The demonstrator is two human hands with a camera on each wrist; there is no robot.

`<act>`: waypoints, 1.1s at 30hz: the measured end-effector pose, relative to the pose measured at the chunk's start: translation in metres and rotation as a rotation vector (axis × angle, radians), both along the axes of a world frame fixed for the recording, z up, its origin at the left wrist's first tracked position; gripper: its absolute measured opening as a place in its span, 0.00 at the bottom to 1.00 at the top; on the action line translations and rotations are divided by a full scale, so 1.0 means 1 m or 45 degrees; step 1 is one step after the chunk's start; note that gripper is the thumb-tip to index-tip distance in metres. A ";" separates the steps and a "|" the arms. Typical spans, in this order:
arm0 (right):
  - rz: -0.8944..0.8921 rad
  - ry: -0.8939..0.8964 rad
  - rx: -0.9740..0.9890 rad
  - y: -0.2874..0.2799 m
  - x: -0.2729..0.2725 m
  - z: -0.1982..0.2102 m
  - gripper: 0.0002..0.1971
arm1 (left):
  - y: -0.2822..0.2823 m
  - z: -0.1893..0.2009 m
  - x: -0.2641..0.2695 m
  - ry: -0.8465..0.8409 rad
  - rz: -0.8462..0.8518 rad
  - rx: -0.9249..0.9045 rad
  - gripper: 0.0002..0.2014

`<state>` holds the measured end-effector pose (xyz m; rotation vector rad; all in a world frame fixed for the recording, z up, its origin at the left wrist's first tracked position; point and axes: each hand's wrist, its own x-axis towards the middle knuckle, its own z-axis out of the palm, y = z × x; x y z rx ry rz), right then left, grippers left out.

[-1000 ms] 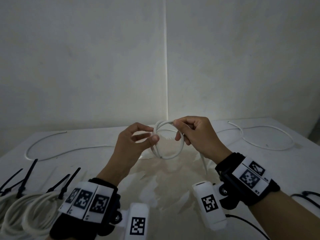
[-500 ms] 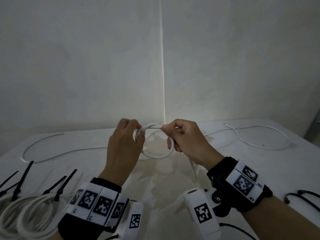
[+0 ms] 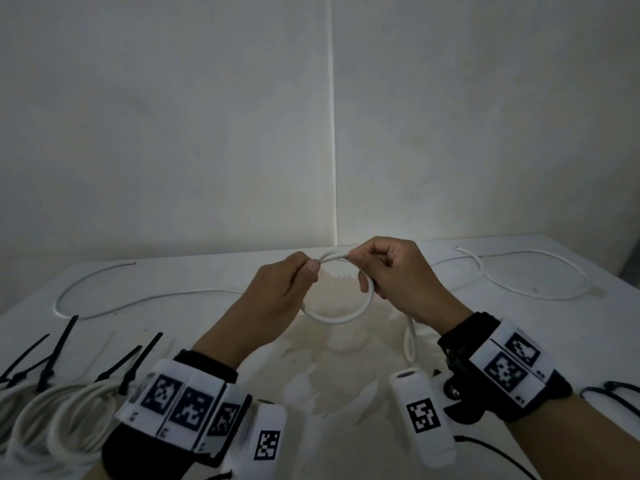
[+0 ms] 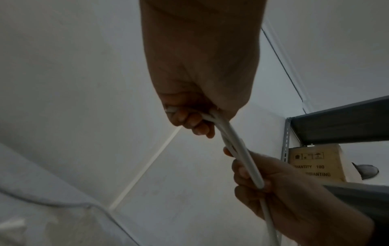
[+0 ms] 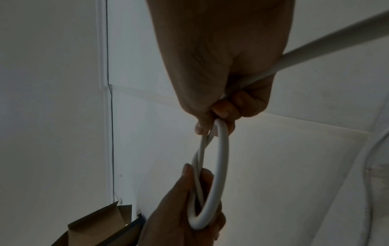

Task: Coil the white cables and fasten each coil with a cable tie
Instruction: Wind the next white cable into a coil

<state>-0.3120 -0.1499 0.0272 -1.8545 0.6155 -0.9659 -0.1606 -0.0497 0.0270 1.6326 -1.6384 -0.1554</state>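
We hold a thin white round cable point(image 3: 337, 318) up above the middle of the white table point(image 3: 519, 341), bent into a small loop between our two hands. Our left hand point(image 3: 277, 299) has its fingers curled round the left side of the loop, thumb pressed against it near the top; from the left wrist view the strands run out between the curled fingers point(image 4: 189, 119). Our right hand point(image 3: 401, 278) pinches the top of the loop between thumb and forefinger, the other fingers curled round the right side, and a free length of the cable hangs down below this hand toward the table. Two more loose white cables lie on the table, one far left point(image 3: 138, 299) and one far right point(image 3: 540, 285), well apart from the hands. At the near left lie finished white cable coils point(image 3: 55, 420), each with a black plastic cable tie point(image 3: 135, 365) sticking up. More black cable ties point(image 3: 613, 393) lie at the near right edge.
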 end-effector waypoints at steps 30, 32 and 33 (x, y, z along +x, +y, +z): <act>-0.074 -0.060 -0.065 0.002 0.015 -0.014 0.09 | -0.012 -0.009 -0.006 0.671 0.140 -0.117 0.17; -0.064 -0.024 -0.103 0.003 0.015 -0.023 0.07 | -0.013 -0.009 0.004 0.833 0.220 -0.161 0.19; -0.055 -0.004 -0.102 0.002 0.013 -0.028 0.07 | -0.013 -0.008 0.010 0.964 0.244 -0.177 0.20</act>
